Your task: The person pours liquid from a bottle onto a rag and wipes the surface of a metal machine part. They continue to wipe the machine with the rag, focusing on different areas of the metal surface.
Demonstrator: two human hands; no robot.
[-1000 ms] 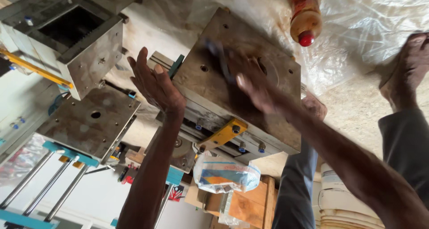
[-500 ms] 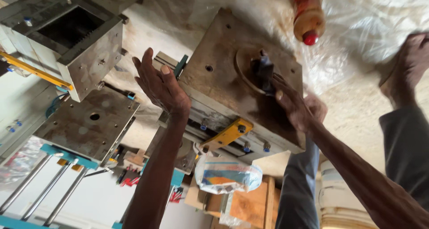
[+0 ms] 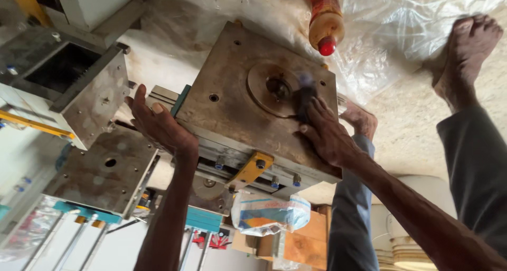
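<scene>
The thing I am working on is the rusty steel mould plate [image 3: 248, 107], a heavy square block lying flat on a stack of other plates, with a round raised ring [image 3: 272, 89] set into its top face. My right hand [image 3: 327, 136] rests on that face with its fingers together, pressed around a small dark wad [image 3: 305, 96] that sits just off the fingertips, right on the edge of the ring. The wad is blurred, so I cannot tell whether it is a cloth or a pad, only that the fingers are closed on it. My left hand [image 3: 158, 124] grips the near corner of the plate, fingers curled over its edge and thumb on the side, steadying it.

As for progress, I judge the surface to be only partly dealt with. The patch under and around my right fingertips, on the ring, looks a touch smoother and more even, while the broad area toward my left fingers is brown and mottled, as are the bolt holes. I would say most of the face is yet to be covered.

Beyond my right fingertips lies an orange bottle with a red cap [image 3: 325, 20] on clear plastic sheeting [image 3: 401, 33]. Beside my left fingers stands a hollow steel block [image 3: 79, 91], and below it another drilled plate [image 3: 105, 170].
</scene>
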